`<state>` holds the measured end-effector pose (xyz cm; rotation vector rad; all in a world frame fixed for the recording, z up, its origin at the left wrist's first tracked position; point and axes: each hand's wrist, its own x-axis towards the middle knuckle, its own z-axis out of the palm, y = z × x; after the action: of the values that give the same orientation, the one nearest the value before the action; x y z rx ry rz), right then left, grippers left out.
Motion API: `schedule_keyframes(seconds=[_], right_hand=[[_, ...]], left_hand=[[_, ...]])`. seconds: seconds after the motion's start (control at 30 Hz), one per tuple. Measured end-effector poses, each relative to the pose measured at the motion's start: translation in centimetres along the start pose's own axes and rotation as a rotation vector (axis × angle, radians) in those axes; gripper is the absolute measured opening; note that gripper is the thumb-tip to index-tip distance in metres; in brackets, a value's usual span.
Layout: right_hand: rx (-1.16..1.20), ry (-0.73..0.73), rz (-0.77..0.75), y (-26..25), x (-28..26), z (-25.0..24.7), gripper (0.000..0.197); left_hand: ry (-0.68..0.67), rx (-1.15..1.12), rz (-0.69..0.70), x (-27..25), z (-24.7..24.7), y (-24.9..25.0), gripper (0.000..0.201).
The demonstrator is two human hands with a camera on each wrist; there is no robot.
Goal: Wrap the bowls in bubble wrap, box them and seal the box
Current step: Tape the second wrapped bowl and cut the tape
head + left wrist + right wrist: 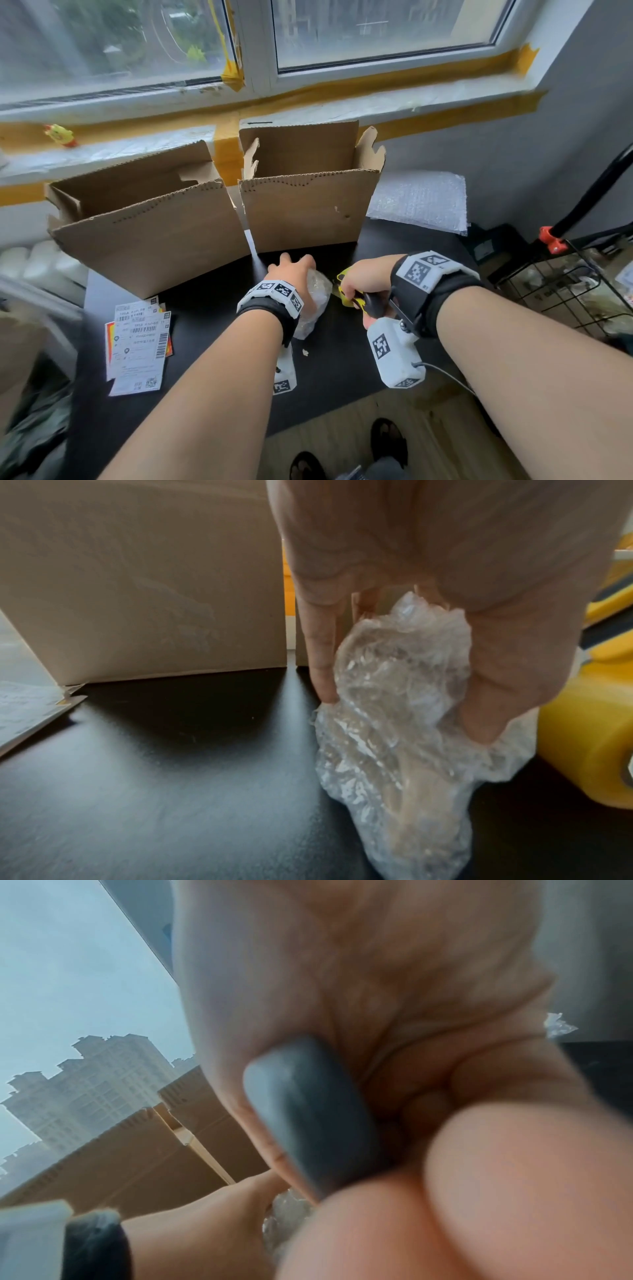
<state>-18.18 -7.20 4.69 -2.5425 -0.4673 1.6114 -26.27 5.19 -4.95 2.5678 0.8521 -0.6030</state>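
Fingers of the left hand (295, 268) are curling over the bubble-wrapped bundle (314, 301), pinning it on the black table (205, 301), probably so the wrap stays closed. Beside it, the right hand (363, 284) is clenching a yellow tape dispenser (349, 297). Two open cardboard boxes (301, 209) are waiting just behind.

A flat's window corner, used for packing

We see a taped windowsill (376, 102), tower blocks (92, 1091) outside, cardboard boxes (301, 212) and shipping labels (140, 346) on a black table (205, 308).
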Motion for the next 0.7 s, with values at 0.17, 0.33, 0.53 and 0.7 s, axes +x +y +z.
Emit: schedule_keyframes(seconds=[0.17,0.33,0.53,0.7], right_hand=[[0.043,-0.076,0.002,-0.2,-0.2,-0.5,0.012],[0.163,-0.128,0.046,0.6,0.2,-0.6,0.015],[0.199,-0.094,0.039,1.1,0.9,-0.4,0.016],[0.373,-0.053,-0.009,1.9,1.3,-0.9,0.022]], left_hand=[[0.014,-0.003,-0.002,-0.1,-0.1,0.4,0.076],[0.026,-0.037,-0.033,-0.1,-0.1,0.2,0.073],[0.026,-0.085,-0.054,0.1,0.0,-0.2,0.069],[0.086,-0.247,-0.125,0.1,-0.6,-1.6,0.065]])
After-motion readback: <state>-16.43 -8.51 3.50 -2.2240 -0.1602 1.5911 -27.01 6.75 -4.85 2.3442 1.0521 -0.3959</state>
